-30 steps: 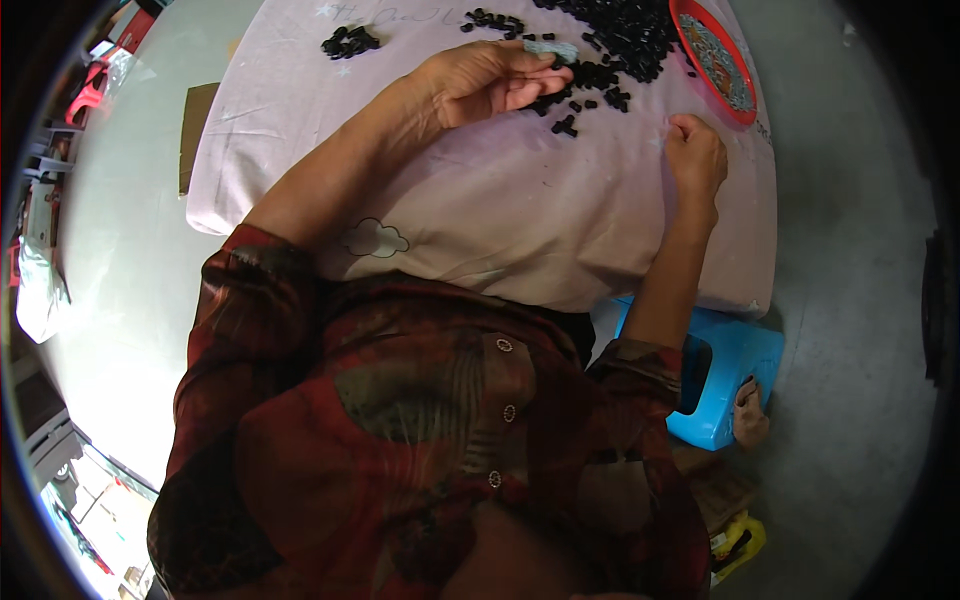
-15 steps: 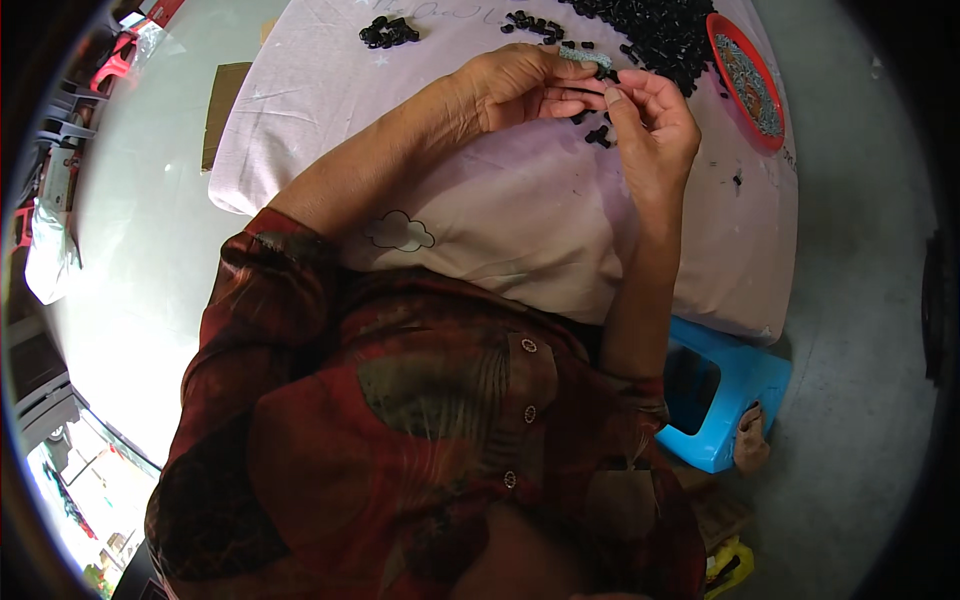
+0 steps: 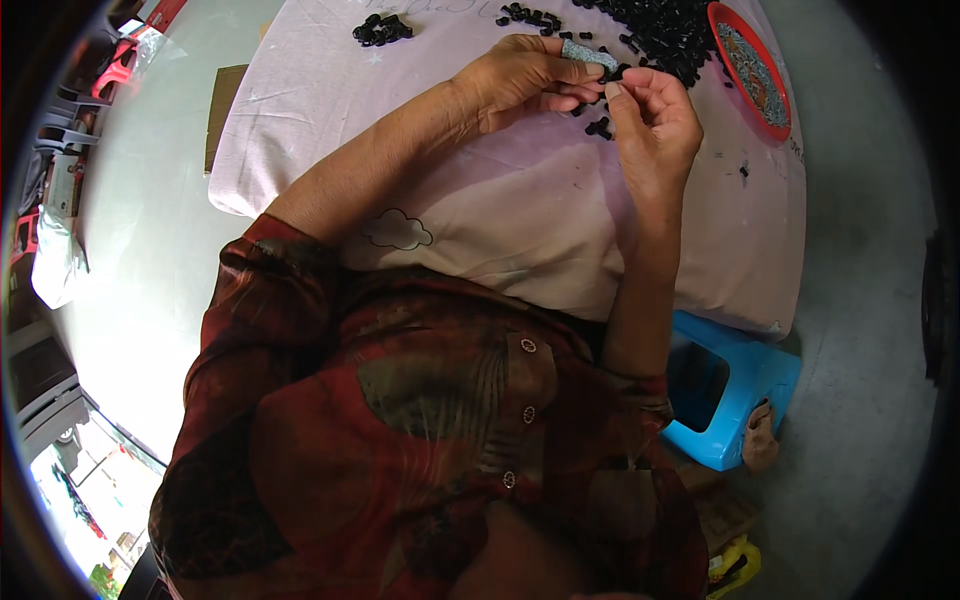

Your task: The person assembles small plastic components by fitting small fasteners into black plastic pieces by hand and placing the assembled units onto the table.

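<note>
Over the far part of the cloth-covered table, my two hands meet at their fingertips. My left hand [image 3: 525, 80] is closed on a small black plastic piece [image 3: 614, 74], pinched by thumb and index finger. A grey-green speckled wrap [image 3: 588, 54] covers that index finger. Against the same piece, my right hand [image 3: 658, 118] pinches with thumb and forefinger; anything tiny between them is too small to make out. A few loose black pieces [image 3: 600, 128] lie just below the fingertips. Beyond the hands spreads a large heap of black pieces [image 3: 670, 35].
Right of the heap, a red oval tray [image 3: 782, 130] holds many tiny metal parts. A smaller black pile [image 3: 382, 30] sits at the far left of the pink tablecloth [image 3: 480, 210]. A blue plastic stool [image 3: 735, 400] stands at the table's near right, with brown cloth on it.
The left fingers have curled and tilted a little, showing more of the wrapped finger. The right hand stays close by, still pinching. The view has shifted slightly.
</note>
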A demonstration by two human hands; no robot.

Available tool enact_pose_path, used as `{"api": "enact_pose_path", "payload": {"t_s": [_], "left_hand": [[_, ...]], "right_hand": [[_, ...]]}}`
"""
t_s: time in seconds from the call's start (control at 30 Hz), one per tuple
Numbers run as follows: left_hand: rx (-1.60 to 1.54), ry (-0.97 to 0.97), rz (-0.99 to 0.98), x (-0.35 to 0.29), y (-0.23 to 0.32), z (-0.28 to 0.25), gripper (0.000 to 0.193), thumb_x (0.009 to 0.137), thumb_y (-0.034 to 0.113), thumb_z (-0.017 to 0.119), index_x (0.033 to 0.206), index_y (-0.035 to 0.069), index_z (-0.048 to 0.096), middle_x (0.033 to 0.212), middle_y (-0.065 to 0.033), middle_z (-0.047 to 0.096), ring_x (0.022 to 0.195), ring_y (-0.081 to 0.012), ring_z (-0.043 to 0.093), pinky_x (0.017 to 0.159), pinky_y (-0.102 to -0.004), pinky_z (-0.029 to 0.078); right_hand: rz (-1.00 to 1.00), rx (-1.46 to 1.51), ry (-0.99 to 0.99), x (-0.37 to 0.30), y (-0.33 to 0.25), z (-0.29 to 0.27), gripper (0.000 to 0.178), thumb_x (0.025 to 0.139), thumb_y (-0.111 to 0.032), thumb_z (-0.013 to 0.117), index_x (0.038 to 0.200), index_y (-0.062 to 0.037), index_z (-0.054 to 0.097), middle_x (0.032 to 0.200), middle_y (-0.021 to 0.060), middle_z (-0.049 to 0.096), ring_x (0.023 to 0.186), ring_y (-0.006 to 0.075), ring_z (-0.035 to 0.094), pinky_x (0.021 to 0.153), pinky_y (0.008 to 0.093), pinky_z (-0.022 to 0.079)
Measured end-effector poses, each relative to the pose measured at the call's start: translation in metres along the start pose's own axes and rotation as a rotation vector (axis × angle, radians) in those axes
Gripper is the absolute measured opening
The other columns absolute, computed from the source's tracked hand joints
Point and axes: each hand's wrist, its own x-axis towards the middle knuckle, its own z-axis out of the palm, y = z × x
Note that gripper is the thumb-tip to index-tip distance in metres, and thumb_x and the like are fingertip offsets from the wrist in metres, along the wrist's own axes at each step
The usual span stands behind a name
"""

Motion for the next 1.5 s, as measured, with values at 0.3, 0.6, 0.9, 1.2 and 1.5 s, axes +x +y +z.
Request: {"api": "enact_pose_path", "payload": {"t_s": [0.3, 0.6, 0.9, 1.2, 1.5], "left_hand": [[1.174, 0.268, 0.607, -0.007, 0.014, -0.024, 0.020, 0.089, 0.021, 0.067, 0.098, 0.002, 0.070, 0.078, -0.0137, 0.069, 0.072, -0.0204, 0.066, 0.069, -0.0343, 0.053], [1.410, 0.153, 0.710, 0.020, -0.001, 0.008, 0.019, 0.081, 0.026, 0.068, 0.092, 0.010, 0.072, 0.087, -0.0147, 0.070, 0.083, -0.0357, 0.068, 0.078, -0.0431, 0.055], [1.536, 0.136, 0.684, 0.034, -0.020, 0.039, 0.024, 0.079, 0.027, 0.069, 0.095, 0.009, 0.072, 0.094, -0.0148, 0.068, 0.094, -0.0347, 0.065, 0.083, -0.0447, 0.053], [1.445, 0.070, 0.743, 0.027, -0.014, 0.020, 0.025, 0.076, 0.026, 0.071, 0.089, 0.005, 0.069, 0.087, -0.0143, 0.070, 0.089, -0.0367, 0.067, 0.080, -0.0456, 0.054], [0.541, -0.131, 0.300, 0.006, 0.000, 0.002, 0.010, 0.085, 0.004, 0.076, 0.095, 0.005, 0.075, 0.082, 0.0012, 0.072, 0.075, -0.0031, 0.060, 0.069, -0.0219, 0.050]], "right_hand": [[0.167, -0.587, -0.046, 0.001, 0.009, -0.071, 0.021, 0.094, -0.009, 0.061, 0.111, -0.0011, 0.070, 0.090, -0.0018, 0.066, 0.076, 0.0044, 0.054, 0.070, 0.0202, 0.044], [0.115, -0.428, 0.054, -0.001, 0.016, -0.057, 0.021, 0.095, -0.008, 0.059, 0.112, -0.0020, 0.071, 0.085, -0.0049, 0.060, 0.070, 0.0028, 0.047, 0.064, 0.0195, 0.040], [0.136, -0.258, 0.087, -0.012, 0.001, -0.046, 0.022, 0.094, -0.006, 0.059, 0.113, -0.0002, 0.069, 0.089, -0.0036, 0.061, 0.075, 0.0032, 0.048, 0.069, 0.0196, 0.040], [0.215, -0.085, -0.008, -0.016, -0.005, -0.042, 0.017, 0.095, -0.005, 0.058, 0.109, -0.0009, 0.067, 0.094, -0.0036, 0.061, 0.079, 0.0029, 0.048, 0.072, 0.0189, 0.039], [0.217, 0.036, -0.069, -0.016, -0.027, -0.020, 0.016, 0.095, -0.007, 0.061, 0.109, -0.0024, 0.066, 0.092, -0.0041, 0.060, 0.078, 0.0020, 0.049, 0.067, 0.0182, 0.038]]}}
